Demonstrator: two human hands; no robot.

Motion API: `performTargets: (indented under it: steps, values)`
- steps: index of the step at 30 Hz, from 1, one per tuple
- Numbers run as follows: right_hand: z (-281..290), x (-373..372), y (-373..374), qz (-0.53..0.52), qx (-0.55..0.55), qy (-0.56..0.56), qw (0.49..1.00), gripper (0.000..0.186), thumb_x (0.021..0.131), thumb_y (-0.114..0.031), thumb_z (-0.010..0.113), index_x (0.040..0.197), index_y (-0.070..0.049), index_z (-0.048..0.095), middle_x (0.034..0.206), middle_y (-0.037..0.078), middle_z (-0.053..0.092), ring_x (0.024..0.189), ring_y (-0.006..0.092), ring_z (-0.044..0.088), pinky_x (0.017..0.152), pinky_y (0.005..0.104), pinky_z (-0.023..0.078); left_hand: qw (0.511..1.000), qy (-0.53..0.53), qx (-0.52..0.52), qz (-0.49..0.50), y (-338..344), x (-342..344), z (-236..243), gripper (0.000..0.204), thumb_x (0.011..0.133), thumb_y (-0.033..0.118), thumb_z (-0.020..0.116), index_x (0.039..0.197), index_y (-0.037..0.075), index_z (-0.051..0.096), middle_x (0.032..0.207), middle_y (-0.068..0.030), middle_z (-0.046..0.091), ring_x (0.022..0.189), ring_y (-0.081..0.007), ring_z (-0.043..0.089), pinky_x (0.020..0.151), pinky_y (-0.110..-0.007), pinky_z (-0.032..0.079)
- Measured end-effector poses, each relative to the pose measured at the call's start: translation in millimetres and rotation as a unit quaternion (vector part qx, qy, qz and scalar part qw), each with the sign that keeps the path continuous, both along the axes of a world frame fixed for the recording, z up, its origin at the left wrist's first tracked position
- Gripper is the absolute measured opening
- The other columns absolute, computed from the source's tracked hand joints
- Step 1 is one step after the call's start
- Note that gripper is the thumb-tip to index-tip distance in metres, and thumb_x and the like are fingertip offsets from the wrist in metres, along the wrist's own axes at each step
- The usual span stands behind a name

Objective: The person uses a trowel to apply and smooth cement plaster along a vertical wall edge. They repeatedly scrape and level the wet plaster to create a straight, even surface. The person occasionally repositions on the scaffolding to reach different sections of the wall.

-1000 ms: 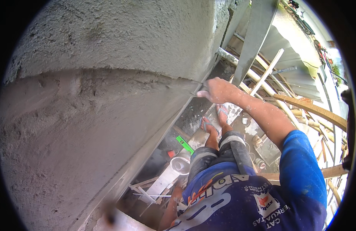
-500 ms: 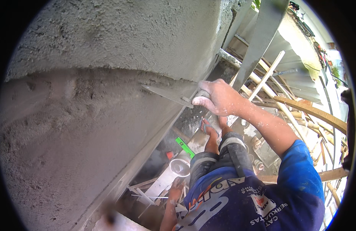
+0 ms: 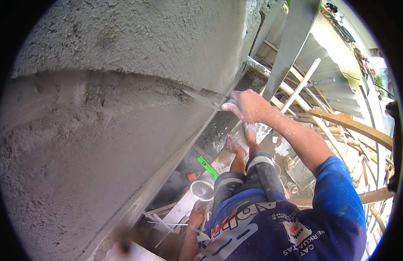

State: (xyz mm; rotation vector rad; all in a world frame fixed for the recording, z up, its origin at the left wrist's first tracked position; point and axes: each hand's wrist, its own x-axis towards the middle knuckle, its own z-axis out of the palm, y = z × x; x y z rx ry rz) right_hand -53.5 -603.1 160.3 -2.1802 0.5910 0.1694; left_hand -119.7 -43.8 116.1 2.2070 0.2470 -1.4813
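Note:
My right hand (image 3: 248, 106) is closed round the handle of a trowel (image 3: 202, 99), its thumb toward the blade. The thin blade lies against the grey plastered wall (image 3: 110, 143), just under a ragged step where the rougher upper plaster (image 3: 149, 39) stands out. Most of the handle is hidden in my fist. Low down, my left hand (image 3: 197, 214) hangs beside a white bucket (image 3: 202, 190), close under its rim. Its fingers are too small and partly hidden, so whether they grip anything does not show.
A green spirit level (image 3: 208, 167) leans near the bucket. Loose wood strips (image 3: 166, 222) lie below it. My sandalled feet (image 3: 234, 143) stand on rubble-strewn ground. To the right are a grey post (image 3: 293, 48), bamboo poles and boards (image 3: 349, 126).
My right hand has slid the trowel a little to the right and up along the step, toward the wall's edge. The left hand stays by the bucket.

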Motion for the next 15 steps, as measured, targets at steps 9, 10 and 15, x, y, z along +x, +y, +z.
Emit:
performTargets:
  steps: [9, 10, 15]
  values:
    - [26.7, 0.2, 11.7, -0.016, 0.008, 0.008, 1.000, 0.051, 0.099, -0.046, 0.061, 0.092, 0.004, 0.065, 0.073, 0.029, 0.065, 0.081, 0.0496, 0.066, 0.074, 0.0538, 0.052, 0.999, 0.041, 0.027, -0.009, -31.4, 12.2, 9.4, 0.063, 0.100, 0.021, 0.062, 0.155, 0.004, 0.036, 0.149, -0.0227, 0.051, 0.125, -0.0272, 0.061, 0.102, -0.035, 0.048]
    - [29.8, 0.0, 11.5, -0.004, 0.015, -0.062, 0.998, 0.052, 0.099, -0.046, 0.061, 0.092, 0.005, 0.065, 0.073, 0.029, 0.065, 0.081, 0.0498, 0.066, 0.074, 0.0537, 0.052, 0.997, 0.059, 0.055, 0.001, -31.6, 12.3, 12.8, 0.063, 0.100, 0.022, 0.062, 0.155, 0.004, 0.036, 0.149, -0.0228, 0.050, 0.125, -0.0275, 0.061, 0.102, -0.035, 0.048]
    - [37.6, 2.2, 8.2, -0.030, 0.014, -0.047, 0.998, 0.054, 0.099, -0.049, 0.060, 0.089, 0.004, 0.064, 0.075, 0.028, 0.065, 0.081, 0.0495, 0.066, 0.074, 0.0534, 0.052, 0.996, 0.067, 0.050, -0.006, -24.7, 9.3, 15.8, 0.064, 0.100, 0.019, 0.062, 0.155, 0.003, 0.035, 0.149, -0.0233, 0.050, 0.126, -0.0287, 0.060, 0.104, -0.034, 0.047]
